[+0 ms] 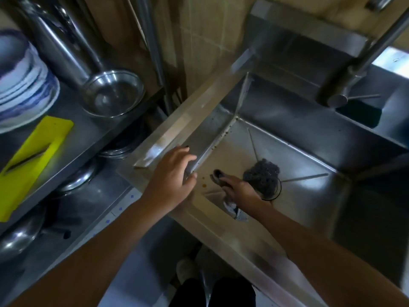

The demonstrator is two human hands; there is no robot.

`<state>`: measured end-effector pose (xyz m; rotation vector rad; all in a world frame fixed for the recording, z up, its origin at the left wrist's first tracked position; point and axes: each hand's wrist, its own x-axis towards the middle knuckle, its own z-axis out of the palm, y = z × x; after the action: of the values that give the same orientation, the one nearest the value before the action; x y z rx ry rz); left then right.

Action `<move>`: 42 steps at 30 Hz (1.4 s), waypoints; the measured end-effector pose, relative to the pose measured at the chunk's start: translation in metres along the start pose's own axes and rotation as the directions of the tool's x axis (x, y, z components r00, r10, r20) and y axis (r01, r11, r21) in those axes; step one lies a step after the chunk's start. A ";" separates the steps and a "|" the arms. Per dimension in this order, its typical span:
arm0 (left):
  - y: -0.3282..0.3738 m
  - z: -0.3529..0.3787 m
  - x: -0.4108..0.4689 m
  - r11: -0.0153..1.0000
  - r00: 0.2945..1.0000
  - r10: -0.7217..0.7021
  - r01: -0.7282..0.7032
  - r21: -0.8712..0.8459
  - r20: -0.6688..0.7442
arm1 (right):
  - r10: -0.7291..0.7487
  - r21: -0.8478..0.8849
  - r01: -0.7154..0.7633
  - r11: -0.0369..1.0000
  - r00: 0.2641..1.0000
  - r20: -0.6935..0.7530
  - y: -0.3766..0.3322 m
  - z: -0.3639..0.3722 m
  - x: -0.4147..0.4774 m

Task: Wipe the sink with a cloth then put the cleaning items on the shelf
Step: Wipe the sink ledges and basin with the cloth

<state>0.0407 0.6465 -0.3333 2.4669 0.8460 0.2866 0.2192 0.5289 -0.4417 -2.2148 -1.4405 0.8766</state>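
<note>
The steel sink [294,151] fills the right half of the head view. My right hand [240,191] is down in the basin and grips a pale grey cloth [232,208] against the bottom near the front left corner. A dark wire scourer [262,172] lies over the drain just right of that hand. My left hand [171,176] rests on the sink's left rim [177,129], fingers relaxed over the edge, holding nothing. Brown specks dot the basin floor beside the cloth.
A steel shelf [73,138] stands to the left with stacked blue-and-white plates [24,85], a steel bowl [115,94] and a yellow slicer board [33,160]. Pots sit on a lower shelf. The tap [345,89] hangs over the basin's back right.
</note>
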 end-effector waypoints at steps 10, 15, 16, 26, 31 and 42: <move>-0.058 -0.019 0.078 0.936 0.972 0.129 -0.185 0.301 0.197 | -0.103 -0.021 0.108 0.994 0.983 0.152 -0.009 0.024 0.046; -0.076 -0.004 0.089 0.827 0.961 0.188 -0.267 0.494 0.204 | -0.159 -0.050 0.172 0.984 0.969 0.190 0.008 0.063 0.068; -0.078 -0.001 0.089 0.810 0.960 0.202 -0.274 0.518 0.192 | -0.232 -0.102 0.261 0.960 0.944 0.233 0.012 0.071 0.072; -0.080 0.007 0.090 0.763 0.969 0.196 -0.246 0.598 0.148 | -0.613 -0.452 0.663 0.597 0.741 0.276 0.048 0.121 0.088; -0.082 0.009 0.089 0.757 0.967 0.228 -0.251 0.603 0.115 | -0.606 -0.422 0.611 0.670 0.778 0.166 0.050 0.135 0.091; -0.081 0.011 0.088 0.757 0.964 0.254 -0.251 0.603 0.081 | -0.278 -0.461 0.229 0.858 0.960 -0.041 0.050 0.120 0.106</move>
<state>0.0715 0.7514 -0.3829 3.2042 0.6714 0.1179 0.2042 0.5997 -0.5929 -2.2557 -1.9877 0.3486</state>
